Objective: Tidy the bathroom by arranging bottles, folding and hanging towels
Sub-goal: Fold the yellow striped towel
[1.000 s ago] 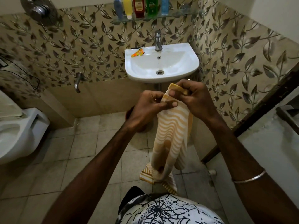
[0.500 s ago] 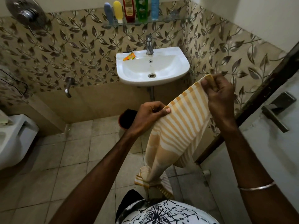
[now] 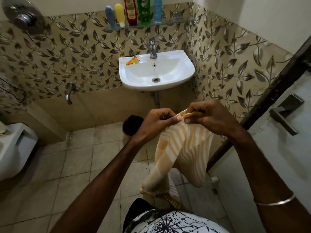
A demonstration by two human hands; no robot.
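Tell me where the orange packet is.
In the head view, the orange packet lies on the sink's back left rim, left of the tap and below the bottle shelf.

A yellow-and-white striped towel (image 3: pixel 183 148) hangs doubled over, its top corners pinched together below the sink.

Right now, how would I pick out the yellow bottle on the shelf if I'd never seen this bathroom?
Find the white sink on the leaf-patterned wall; straight above its tap runs a glass shelf with five bottles. The yellow bottle is second from the left, between blue and red ones, the only plain yellow one, standing on its cap.
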